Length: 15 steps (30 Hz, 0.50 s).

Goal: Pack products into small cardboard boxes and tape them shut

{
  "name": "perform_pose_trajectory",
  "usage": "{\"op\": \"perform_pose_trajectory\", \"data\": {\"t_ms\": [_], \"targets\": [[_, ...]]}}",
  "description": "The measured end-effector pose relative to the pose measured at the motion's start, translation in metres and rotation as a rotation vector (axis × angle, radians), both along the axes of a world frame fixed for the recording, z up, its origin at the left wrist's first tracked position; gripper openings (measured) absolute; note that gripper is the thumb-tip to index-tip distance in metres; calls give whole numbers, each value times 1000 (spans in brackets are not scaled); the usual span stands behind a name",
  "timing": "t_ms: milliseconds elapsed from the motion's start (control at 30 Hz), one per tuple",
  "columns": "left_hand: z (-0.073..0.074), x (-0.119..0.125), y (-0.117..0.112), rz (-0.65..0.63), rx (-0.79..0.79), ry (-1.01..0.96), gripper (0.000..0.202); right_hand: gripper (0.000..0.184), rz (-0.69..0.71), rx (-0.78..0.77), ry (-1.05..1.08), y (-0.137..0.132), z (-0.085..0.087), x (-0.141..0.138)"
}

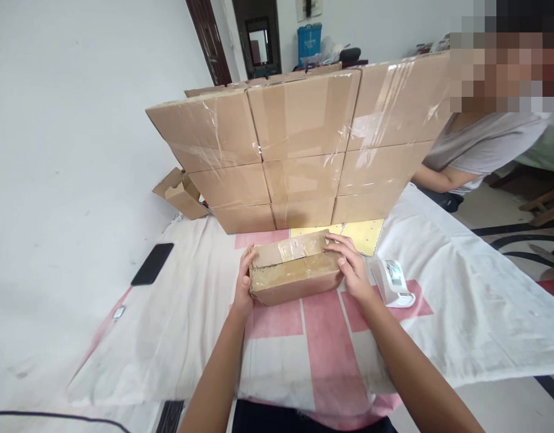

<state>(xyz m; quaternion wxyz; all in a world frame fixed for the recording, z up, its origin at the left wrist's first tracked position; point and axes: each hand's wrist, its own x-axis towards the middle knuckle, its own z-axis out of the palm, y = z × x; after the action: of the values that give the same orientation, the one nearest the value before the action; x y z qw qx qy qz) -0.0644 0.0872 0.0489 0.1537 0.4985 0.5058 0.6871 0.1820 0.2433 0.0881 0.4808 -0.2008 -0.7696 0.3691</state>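
Clock directions are off the small carton. I had the small carton point(297, 279) just below centre of my feed, on the pink-and-white cloth point(168, 337). Grip: both hands were on it, left hand point(245, 278) clasping the 9 o'clock end, right hand point(352, 264) the 3 o'clock end, fingertips over the top edge. Shiny tape ran across the top; I couldn't make out any print on it.

At 12: carton stack point(304, 135), three by three on the near face, clear tape across it. Farther back at 12, blue container point(309, 39) carried pale lettering, too small for me to read. At 1: yellow patterned sheet point(364, 234). At 2: co-worker point(488, 147), pale grey sleeve, hand hidden. At 3: white desktop unit point(387, 294). At 9: dark phone point(151, 264). At 10: open carton point(186, 197).
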Motion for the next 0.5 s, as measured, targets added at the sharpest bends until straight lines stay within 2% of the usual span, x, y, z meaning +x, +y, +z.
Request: {"op": "perform_pose_trajectory", "data": {"t_ms": [133, 300, 433, 500], "targets": [[-5, 5, -3, 7, 8, -67, 74, 50, -70, -2, 95, -11, -7, -7], [-13, 14, 0, -12, 63, -136, 77, 66, -3, -104, 137, -19, -8, -10], [-19, 20, 6, -16, 25, -215, 77, 64, 21, -122, 101, -27, -7, -3], [-23, 22, 8, 3, -13, -183, 75, 60, -2, -101, 89, -31, -7, 1]]}}
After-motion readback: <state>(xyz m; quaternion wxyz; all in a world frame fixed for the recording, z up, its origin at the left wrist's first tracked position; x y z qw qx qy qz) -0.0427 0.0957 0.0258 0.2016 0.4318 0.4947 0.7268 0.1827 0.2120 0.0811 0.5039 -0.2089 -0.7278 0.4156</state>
